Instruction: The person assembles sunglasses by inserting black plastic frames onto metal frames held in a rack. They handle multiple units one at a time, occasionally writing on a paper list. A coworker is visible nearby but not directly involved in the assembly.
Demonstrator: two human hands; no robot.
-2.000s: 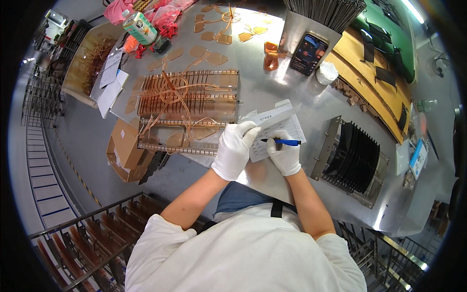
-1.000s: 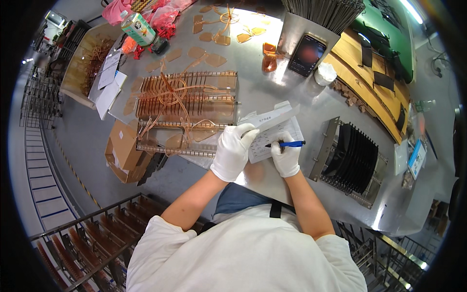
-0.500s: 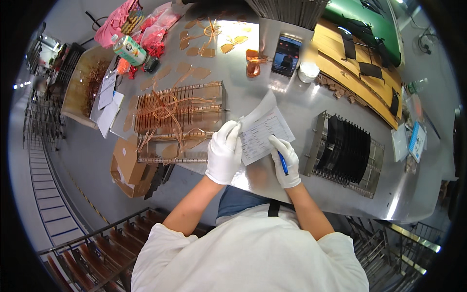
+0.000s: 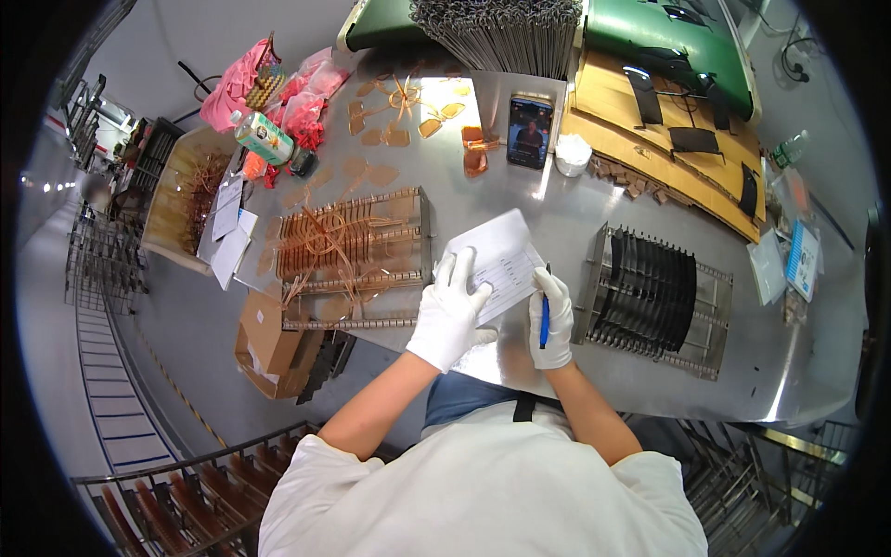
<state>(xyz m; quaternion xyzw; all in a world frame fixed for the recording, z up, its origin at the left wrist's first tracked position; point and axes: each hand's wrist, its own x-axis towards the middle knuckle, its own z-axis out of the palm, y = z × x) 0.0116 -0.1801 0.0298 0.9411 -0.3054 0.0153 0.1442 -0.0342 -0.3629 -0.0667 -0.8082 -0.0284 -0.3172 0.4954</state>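
Observation:
A pad of printed form sheets lies in front of me on the metal table, with a blank white page folded back at its upper left. My left hand, in a white glove, rests on the pad's left side with its fingers spread. A blue pen points up and down in my right hand, also gloved and closed around it. The right fingertips meet the pad's right edge. Left of the pad stands a wire rack of amber lens-shaped pieces; to the right is a rack of curved black pieces.
A phone leans upright at the back, beside a white cup. Cardboard bearing black pieces lies back right. Loose amber pieces and a bottle are back left. A bundle of metal rods stands behind.
My left hand has gone from pinching the raised page to lying spread on the pad. The page has folded flatter. The pen in my right hand has turned more upright.

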